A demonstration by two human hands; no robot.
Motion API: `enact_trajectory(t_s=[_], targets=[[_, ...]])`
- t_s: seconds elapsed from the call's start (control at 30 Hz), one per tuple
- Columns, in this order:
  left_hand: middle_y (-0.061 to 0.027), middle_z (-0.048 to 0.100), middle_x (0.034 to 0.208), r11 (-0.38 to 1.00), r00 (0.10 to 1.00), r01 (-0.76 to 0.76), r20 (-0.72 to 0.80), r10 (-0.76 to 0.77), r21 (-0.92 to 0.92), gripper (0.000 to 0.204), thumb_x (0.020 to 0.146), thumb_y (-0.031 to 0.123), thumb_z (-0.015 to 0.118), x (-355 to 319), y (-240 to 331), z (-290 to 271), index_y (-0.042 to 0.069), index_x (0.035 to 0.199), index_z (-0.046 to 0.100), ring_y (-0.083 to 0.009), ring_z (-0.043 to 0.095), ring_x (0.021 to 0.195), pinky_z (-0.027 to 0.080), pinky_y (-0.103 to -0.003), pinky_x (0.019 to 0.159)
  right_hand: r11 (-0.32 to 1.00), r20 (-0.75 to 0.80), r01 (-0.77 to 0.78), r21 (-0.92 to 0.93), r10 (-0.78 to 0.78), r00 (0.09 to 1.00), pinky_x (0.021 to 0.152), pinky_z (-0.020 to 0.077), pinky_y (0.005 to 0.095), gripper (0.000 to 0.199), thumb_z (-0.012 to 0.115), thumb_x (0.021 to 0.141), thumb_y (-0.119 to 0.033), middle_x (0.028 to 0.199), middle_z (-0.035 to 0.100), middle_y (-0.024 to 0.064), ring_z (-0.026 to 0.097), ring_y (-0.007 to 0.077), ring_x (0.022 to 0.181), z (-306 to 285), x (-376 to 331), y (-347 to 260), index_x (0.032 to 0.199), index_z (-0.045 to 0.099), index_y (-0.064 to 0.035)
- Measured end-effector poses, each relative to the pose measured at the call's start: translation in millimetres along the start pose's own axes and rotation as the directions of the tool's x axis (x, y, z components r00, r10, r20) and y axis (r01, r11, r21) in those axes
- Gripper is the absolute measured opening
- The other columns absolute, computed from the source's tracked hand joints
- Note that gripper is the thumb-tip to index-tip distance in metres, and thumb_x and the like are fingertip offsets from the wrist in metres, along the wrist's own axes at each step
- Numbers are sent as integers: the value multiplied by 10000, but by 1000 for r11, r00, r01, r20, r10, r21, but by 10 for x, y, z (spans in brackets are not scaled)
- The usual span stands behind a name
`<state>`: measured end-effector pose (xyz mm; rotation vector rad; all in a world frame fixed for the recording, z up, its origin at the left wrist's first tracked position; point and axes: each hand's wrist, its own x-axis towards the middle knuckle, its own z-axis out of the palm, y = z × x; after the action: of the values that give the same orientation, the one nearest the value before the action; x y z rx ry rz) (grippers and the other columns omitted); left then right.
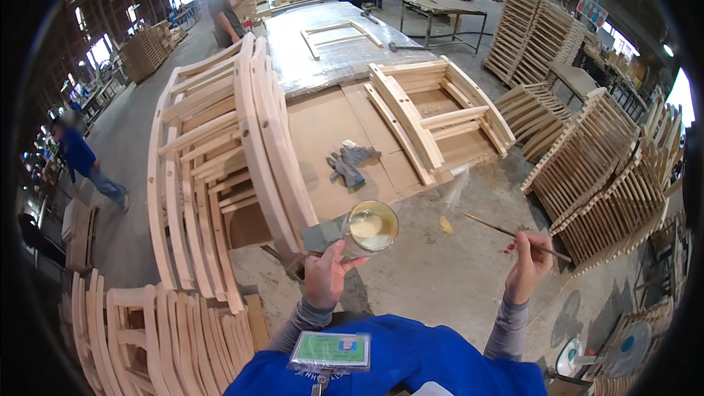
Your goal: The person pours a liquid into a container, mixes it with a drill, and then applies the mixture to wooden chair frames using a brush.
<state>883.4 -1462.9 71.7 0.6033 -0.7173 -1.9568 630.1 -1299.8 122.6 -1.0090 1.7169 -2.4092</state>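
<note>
My left hand point(325, 273) holds a small clear cup point(369, 228) with pale yellowish glue in it, raised in front of my chest. My right hand point(529, 262) pinches a thin wooden stick point(506, 232) that points up and to the left, apart from the cup. Beyond the cup lies a workbench point(323, 125) covered with brown board. A pair of grey work gloves point(350, 162) rests on it. A stack of curved wooden chair frames point(220, 154) stands on edge at the left of the bench, close to my left hand.
More wooden frame parts point(433, 106) lie on the bench's right side. Slatted wooden panels point(594, 161) lean in stacks at the right. Further curved frames point(147, 330) stand at lower left. Other people work at the far tables and at the left aisle point(82, 161).
</note>
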Motion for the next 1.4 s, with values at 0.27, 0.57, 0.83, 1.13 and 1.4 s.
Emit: enact_trajectory(t_s=[0.27,0.57,0.83,1.13,1.4], targets=[[-84,591,1027,971,967,165,166,-194,174,245,868,62,466,174,-668,653,13,1105,500,-217,610,883,549,-399,696,994,-257,-12,-108,-16,966,517,432,243,86,572,837,-31,704,527,79,494,120,574,-1031,-138,24,797,498,-12],[-98,597,1008,966,958,188,184,-221,179,242,859,54,473,695,-1014,1083,-10,1088,517,-214,608,876,552,-369,678,986,-307,-34,-165,-18,952,522,442,244,122,595,831,-58,676,532,82,513,125,571,-1196,219,356,797,486,-12],[-83,587,1038,971,968,138,179,-174,195,260,861,67,467,1635,-1173,1304,15,1112,511,-193,605,876,550,-358,668,992,-223,-24,-128,-5,975,557,456,249,119,597,825,-32,686,553,98,525,129,583,-807,950,765,800,485,-4],[-78,603,1007,954,965,20,245,-97,298,244,863,51,476,2603,-1509,1649,6,1096,530,-175,620,822,563,-309,594,988,-40,90,-126,-96,995,560,435,229,124,606,780,53,675,545,92,527,131,601,-394,2072,1107,807,495,4],[-103,608,958,869,967,11,217,-136,496,234,877,49,463,3026,-1544,1781,-52,1082,513,-155,616,786,552,-268,606,942,280,221,-254,-147,949,463,372,237,220,718,677,47,598,545,65,517,136,530,-80,2634,1642,746,521,-23]])
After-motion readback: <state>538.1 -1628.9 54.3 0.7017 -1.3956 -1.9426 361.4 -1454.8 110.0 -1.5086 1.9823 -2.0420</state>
